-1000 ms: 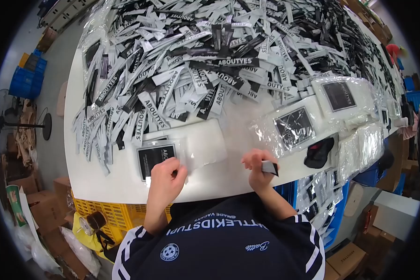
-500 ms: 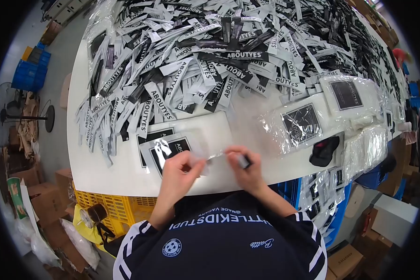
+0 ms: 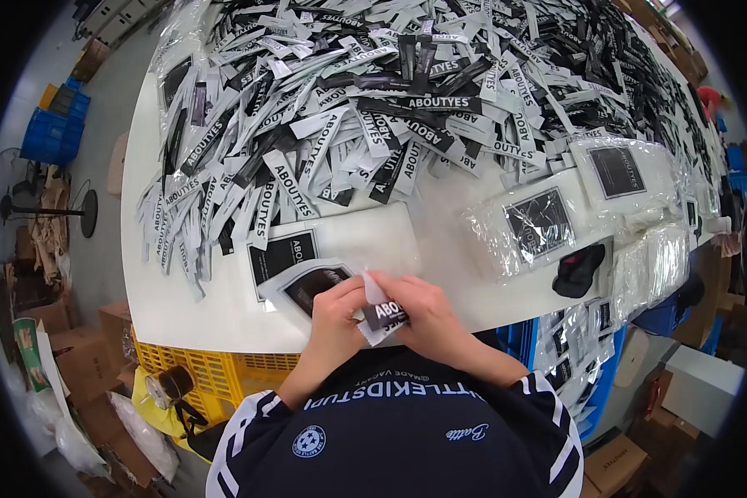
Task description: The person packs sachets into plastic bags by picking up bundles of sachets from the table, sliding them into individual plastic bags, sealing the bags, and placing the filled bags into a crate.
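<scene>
My left hand [image 3: 338,322] is closed on a clear plastic bag [image 3: 295,286] printed with a black square, which tilts up off the table. Right against it, my right hand [image 3: 427,314] grips a small black and white packet [image 3: 383,314] with "ABO" lettering, at the bag's edge. Whether the packet is partly inside the bag I cannot tell. Behind my left hand lies a stack of similar flat bags [image 3: 365,232], the top one with a black label.
A large heap of narrow ABOUTYES sachets [image 3: 440,104] covers the far table. Filled clear bags [image 3: 539,224] lie at right, near a black bundle [image 3: 577,270]. Below the table edge stand a yellow crate [image 3: 199,365] and a blue bin [image 3: 610,382] holding packed bags.
My hands have come together from apart. The bag in my left hand has lifted and tilted, and the packet in my right hand now shows at its edge.
</scene>
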The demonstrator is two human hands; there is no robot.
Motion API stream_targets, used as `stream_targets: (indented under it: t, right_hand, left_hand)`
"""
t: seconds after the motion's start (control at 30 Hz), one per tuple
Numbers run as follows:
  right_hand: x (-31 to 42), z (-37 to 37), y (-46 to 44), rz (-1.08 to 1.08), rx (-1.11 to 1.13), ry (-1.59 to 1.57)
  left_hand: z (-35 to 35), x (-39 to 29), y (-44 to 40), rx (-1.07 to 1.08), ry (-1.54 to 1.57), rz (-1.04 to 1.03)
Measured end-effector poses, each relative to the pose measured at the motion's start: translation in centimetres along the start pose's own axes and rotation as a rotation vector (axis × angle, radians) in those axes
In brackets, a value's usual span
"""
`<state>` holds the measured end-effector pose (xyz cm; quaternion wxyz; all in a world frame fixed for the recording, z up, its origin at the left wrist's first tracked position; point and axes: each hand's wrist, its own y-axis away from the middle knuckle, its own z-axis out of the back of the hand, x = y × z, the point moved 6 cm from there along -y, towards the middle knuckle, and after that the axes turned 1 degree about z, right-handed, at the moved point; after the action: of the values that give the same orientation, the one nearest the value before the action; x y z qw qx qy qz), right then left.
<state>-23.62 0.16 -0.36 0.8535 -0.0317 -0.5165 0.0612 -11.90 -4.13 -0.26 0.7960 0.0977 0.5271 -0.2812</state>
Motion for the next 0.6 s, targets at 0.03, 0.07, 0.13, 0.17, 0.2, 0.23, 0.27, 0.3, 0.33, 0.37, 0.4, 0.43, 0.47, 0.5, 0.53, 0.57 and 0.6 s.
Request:
stream_targets:
  t: [0.03, 0.07, 0.13, 0.17, 0.2, 0.23, 0.27, 0.3, 0.33, 0.37, 0.4, 0.43, 0.47, 0.5, 0.53, 0.57, 0.6]
  right_hand:
    - [-0.3, -0.3, 0.1, 0.014, 0.043, 0.037]
    - [-0.2, -0.3, 0.2, 0.027, 0.026, 0.067]
    - [0.3, -0.3, 0.2, 0.057, -0.012, 0.126]
    - [0.0, 0.0, 0.2, 0.03, -0.058, 0.146]
    - [-0.4, 0.3, 0.2, 0.002, -0.106, 0.168]
    - [-0.7, 0.7, 0.4, -0.028, -0.155, 0.189]
    - [-1.0, 0.9, 0.3, -0.053, -0.157, 0.042]
    - [-1.2, 1.3, 0.1, -0.073, -0.161, -0.105]
    - [-1.3, 1.5, 0.0, -0.095, -0.162, -0.253]
    - [-1.6, 1.4, 0.2, -0.14, -0.111, -0.369]
    - [-1.8, 1.2, 0.6, -0.187, -0.058, -0.487]
    - [-1.9, 0.9, 0.9, -0.232, -0.002, -0.602]
    - [-1.4, 0.5, 1.1, -0.213, -0.056, -0.786]
    - [-1.5, 0.5, 1.6, -0.263, -0.066, -0.86]
    - [-1.6, 0.5, 2.0, -0.313, -0.076, -0.93]
    - [-1.7, 0.7, 2.2, -0.361, -0.087, -1.001]
    - [-1.5, 1.1, 2.2, -0.398, -0.143, -1.048]
  left_hand:
    - [0.0, 0.1, 0.1, 0.022, -0.016, 0.008]
    - [0.1, 0.2, 0.2, 0.042, -0.032, 0.018]
    - [0.3, -0.3, 0.1, 0.016, -0.127, -0.021]
    - [0.1, 0.0, 0.5, 0.042, -0.178, -0.002]
    - [-0.1, 0.6, 1.2, 0.07, -0.228, 0.015]
    - [-0.4, 1.0, 1.7, 0.099, -0.276, 0.033]
    - [-0.2, 0.6, 1.8, 0.03, -0.281, -0.048]
    - [0.8, -0.5, 1.3, -0.166, -0.246, -0.082]
    - [1.6, -2.3, 0.8, -0.362, -0.206, -0.112]
    - [2.4, -3.3, 1.1, -0.553, -0.165, -0.135]
    - [2.4, -3.7, 1.7, -0.424, -0.235, -0.32]
    - [2.0, -3.9, 1.7, -0.252, -0.224, -0.448]
    - [1.4, -4.0, 1.6, -0.083, -0.21, -0.575]
    - [0.5, -4.5, 1.8, 0.084, -0.194, -0.701]
    - [0.0, -5.3, 1.3, 0.053, -0.217, -0.629]
    - [-0.5, -5.2, 0.8, 0.04, -0.237, -0.533]
    - [-0.9, -4.9, 0.3, 0.031, -0.258, -0.438]
